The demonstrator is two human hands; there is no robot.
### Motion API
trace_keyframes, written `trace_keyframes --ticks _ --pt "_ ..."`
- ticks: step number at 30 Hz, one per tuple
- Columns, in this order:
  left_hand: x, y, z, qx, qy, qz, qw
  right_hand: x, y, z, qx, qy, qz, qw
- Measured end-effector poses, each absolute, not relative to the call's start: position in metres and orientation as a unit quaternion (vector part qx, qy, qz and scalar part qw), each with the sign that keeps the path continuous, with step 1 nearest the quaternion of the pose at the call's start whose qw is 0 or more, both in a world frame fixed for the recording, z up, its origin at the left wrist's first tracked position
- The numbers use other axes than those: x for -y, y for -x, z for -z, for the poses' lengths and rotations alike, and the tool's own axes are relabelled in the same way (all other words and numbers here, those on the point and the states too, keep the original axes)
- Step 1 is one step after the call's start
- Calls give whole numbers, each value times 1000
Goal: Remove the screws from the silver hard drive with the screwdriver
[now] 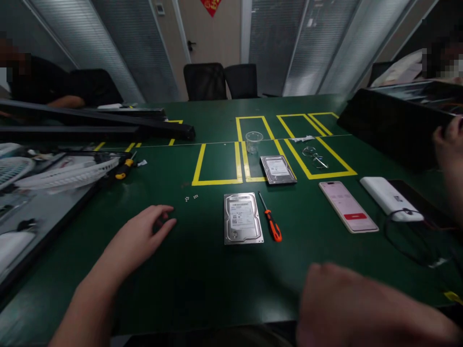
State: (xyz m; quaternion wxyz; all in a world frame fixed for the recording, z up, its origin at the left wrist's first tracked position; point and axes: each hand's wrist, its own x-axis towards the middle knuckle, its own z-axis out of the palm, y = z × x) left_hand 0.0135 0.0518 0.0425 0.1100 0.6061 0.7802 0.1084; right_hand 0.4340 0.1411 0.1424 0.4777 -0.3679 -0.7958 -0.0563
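Left hand (144, 231) flat on the green tabletop (202, 279), palm down, fingers loosely spread and gripping nothing. Just ahead of its fingertips, a small cluster of tiny screws (191, 197), close but not touching. To the right of that hand, apart from it, a silver hard drive (242, 218) lying flat, label up, square to the tabletop's edge. Just beside the drive's right side, an orange-handled screwdriver (271, 224), tip pointing away, not touching the drive.

Right hand (358, 303) low in the near right corner, blurred, back turned to the camera; open or closed cannot be told, and nothing seen in it. Drive and screwdriver up and to the left of it, well apart.

Farther out, a second hard drive (278, 169) resting across a yellow tape outline, a clear plastic cup (253, 141) behind it in the same marked bay. In the next bay to the right, small metal parts (314, 155). On the right, a phone (347, 206) with lit screen, beside a white power bank (389, 198) with a dark cable. At the far right edge, another person's hand (448, 144) on a black case (394, 125). On the left, white fan parts (68, 173) and a yellow-handled tool (125, 169).
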Motion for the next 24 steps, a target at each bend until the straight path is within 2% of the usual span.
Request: trace_keyframes --ticks 2,5,8,12,17,24 --pt "-71 -14 -48 -774 -616 -105 104 -104 -409 -110 813 390 -20 432" --pt "-100 -17 -53 -773 -617 -111 98 -113 -405 -55 795 506 -116 315" --pt "-124 -24 -52 -765 -626 -120 90 -142 -409 -17 770 592 -136 195" --pt "-143 -36 -45 -757 -638 -107 93 -145 -399 -6 762 624 -140 101" --pt "-152 -43 -38 -753 -645 -95 91 -138 -389 -8 777 615 -115 70" --pt "-154 -44 -29 -768 -626 -107 84 -140 -389 4 793 595 -69 112"
